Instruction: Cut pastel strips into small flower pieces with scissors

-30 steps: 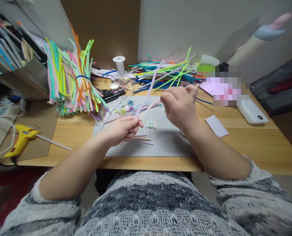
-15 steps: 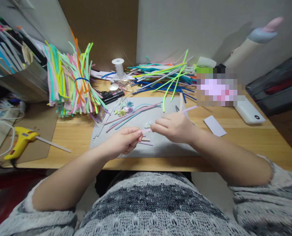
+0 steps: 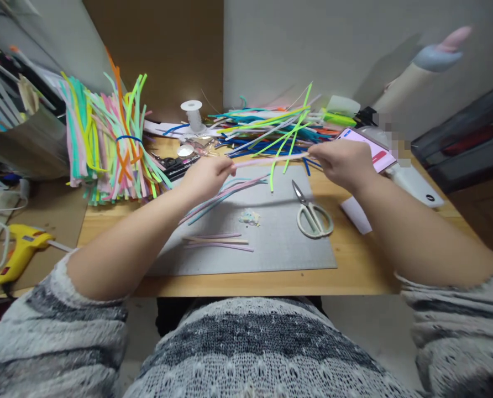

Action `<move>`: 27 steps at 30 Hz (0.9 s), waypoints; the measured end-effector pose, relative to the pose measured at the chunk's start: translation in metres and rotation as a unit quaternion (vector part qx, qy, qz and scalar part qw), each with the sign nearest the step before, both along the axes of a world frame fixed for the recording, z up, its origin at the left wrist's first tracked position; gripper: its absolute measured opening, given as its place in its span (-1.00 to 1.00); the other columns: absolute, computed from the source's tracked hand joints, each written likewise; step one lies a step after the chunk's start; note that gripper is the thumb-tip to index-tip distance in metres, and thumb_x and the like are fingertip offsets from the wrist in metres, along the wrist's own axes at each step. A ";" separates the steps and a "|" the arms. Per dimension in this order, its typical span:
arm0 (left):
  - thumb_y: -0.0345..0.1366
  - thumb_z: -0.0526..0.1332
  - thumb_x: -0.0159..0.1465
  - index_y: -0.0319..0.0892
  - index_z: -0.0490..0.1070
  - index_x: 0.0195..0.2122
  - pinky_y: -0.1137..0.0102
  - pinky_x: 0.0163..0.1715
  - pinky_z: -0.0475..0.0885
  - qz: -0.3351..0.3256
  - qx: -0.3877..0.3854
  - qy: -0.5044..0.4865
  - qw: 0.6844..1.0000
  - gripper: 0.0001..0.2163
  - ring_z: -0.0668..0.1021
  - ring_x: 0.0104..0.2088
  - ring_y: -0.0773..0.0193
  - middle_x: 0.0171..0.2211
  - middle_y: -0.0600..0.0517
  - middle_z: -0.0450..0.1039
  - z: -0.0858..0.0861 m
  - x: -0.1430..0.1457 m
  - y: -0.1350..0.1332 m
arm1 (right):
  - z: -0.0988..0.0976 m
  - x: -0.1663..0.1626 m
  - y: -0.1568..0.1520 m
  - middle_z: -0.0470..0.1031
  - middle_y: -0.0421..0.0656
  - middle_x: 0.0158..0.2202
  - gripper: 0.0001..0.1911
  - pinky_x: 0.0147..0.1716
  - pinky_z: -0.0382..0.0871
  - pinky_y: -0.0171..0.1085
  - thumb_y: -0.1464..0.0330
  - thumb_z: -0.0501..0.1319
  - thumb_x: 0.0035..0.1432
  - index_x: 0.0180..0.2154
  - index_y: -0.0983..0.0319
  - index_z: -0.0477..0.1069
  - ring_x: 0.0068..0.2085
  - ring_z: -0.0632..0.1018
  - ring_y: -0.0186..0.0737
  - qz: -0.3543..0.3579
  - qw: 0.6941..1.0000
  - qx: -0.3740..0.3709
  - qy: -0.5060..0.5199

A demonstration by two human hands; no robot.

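Stretched between my two hands is a pale pink pipe cleaner [image 3: 271,160], held roughly level above the far part of the grey cutting mat [image 3: 279,249]. My left hand [image 3: 209,176] pinches one end, and my right hand [image 3: 341,163] is closed on the other. Below on the mat lie a small heap of pale clippings [image 3: 250,217] and several short pink and cream pipe cleaner pieces [image 3: 219,241]. Pink and blue pipe cleaners [image 3: 225,199] run partly behind my left hand. Scissors with white handles [image 3: 313,217] rest at the mat's right side, blades slightly apart.
A bundle of pastel pipe cleaners [image 3: 105,143] stands at the left, beside a yellow glue gun [image 3: 20,249]. More loose pipe cleaners [image 3: 267,127] and a white spool [image 3: 193,116] lie along the back. A phone [image 3: 381,152] sits behind my right hand.
My hands have moved apart and away from my body, drawing the pink pipe cleaner out straight. The scissors and short pieces on the mat are now uncovered.
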State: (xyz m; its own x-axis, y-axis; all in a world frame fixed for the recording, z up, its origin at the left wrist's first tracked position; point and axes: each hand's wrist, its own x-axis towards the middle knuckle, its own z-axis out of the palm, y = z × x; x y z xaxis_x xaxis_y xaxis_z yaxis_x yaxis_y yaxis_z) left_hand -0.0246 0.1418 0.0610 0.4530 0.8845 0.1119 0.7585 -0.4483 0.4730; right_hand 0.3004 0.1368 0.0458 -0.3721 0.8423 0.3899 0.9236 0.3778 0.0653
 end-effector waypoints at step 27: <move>-0.11 0.10 0.21 -0.14 0.41 -0.01 0.16 0.16 0.11 0.053 0.036 0.057 0.996 -0.63 0.28 0.10 0.03 0.04 -0.06 0.29 0.028 -0.027 0.012 | -0.031 -0.027 0.100 0.51 0.02 -0.43 -0.74 -0.22 0.13 -0.10 0.40 0.07 0.16 -0.45 0.32 0.49 -0.26 0.46 -0.08 -0.083 0.982 -0.150 -0.079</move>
